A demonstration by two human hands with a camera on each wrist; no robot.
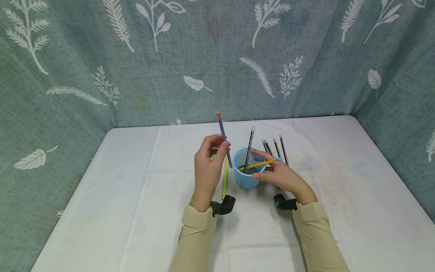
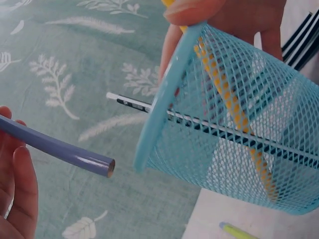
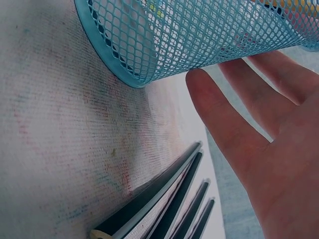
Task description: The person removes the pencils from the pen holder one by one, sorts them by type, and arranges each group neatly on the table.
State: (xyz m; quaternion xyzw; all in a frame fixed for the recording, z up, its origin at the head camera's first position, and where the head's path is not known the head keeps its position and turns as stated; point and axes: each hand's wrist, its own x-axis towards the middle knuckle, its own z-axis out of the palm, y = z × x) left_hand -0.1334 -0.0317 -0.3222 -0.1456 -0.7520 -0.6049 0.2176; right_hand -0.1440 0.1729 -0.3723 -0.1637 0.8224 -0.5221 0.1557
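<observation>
My left hand (image 1: 211, 158) pinches a purple pencil (image 1: 222, 130) with an orange top end, just left of a light-blue mesh pencil cup (image 1: 245, 182). In the left wrist view, the pencil's blunt lower end is apart from the cup's rim (image 2: 162, 107). My right hand (image 1: 283, 175) holds the cup at its right side, with the thumb at the rim and fingers against the mesh wall (image 3: 199, 40). Inside the cup lean a black-and-white pencil (image 1: 250, 141) and a yellow pencil (image 1: 261, 164) with a blue end.
Several dark striped pencils (image 1: 283, 149) lie right of the cup, partly behind my right hand. A yellow-green pencil (image 1: 225, 181) lies left of the cup on the white tabletop (image 1: 136, 211). A leaf-patterned curtain (image 1: 217, 75) rises behind the table.
</observation>
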